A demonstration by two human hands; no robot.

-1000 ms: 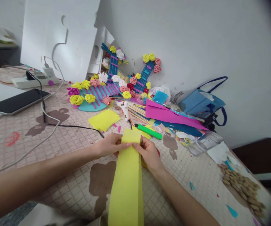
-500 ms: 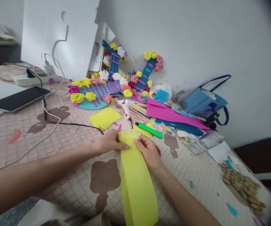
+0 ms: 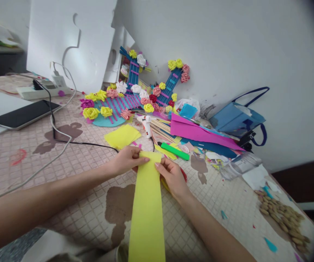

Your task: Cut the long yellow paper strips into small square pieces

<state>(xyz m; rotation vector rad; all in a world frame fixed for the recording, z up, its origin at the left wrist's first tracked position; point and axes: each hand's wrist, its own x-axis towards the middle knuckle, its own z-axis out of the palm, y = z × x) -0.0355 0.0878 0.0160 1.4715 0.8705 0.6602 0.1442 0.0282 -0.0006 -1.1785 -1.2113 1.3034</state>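
Note:
A long strip of yellow crepe paper (image 3: 148, 211) hangs down toward me over the table's front edge. My left hand (image 3: 131, 160) pinches its upper left corner between thumb and fingers. At the upper right corner, my right hand (image 3: 171, 176) grips the paper the same way. Partly hidden behind the right hand is something red and yellow (image 3: 183, 174). Just beyond my hands lie a folded yellow paper sheet (image 3: 122, 136), a white glue gun (image 3: 146, 126) and a green marker (image 3: 174, 151).
Decorated craft pieces with paper flowers (image 3: 118, 109) stand at the back. A phone (image 3: 24, 114), cables and a power strip (image 3: 43, 91) are at left. Magenta paper (image 3: 200, 133), a blue bag (image 3: 235, 118) and peanuts (image 3: 282, 218) are at right.
The lower part of the yellow strip has swung left and now hangs flatter and straighter. Both hands keep their pinch at the top, almost in place.

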